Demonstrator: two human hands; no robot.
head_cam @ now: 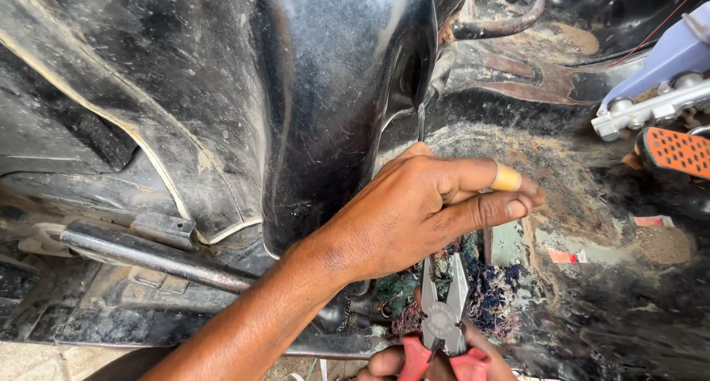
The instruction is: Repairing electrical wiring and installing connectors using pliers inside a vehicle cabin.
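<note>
My left hand point(421, 211) reaches in from the lower left, back upward, with a tan bandage on one finger. It is closed on a thin metal tool shaft point(421, 123) that points up into the gap at the edge of a dusty black vehicle body panel point(333, 92). At the bottom edge my right hand point(392, 362) grips red-handled pliers point(442, 314), jaws pointing up just under my left hand. Most of the right hand is cut off by the frame.
A tangle of dark rags and threads point(488, 292) lies beside the pliers. A grey metal bar point(148, 251) runs along the lower left. An orange perforated pedal point(677, 150) and a pale lilac part point(665, 63) stand at the right. A bent hose point(503, 26) is at the top.
</note>
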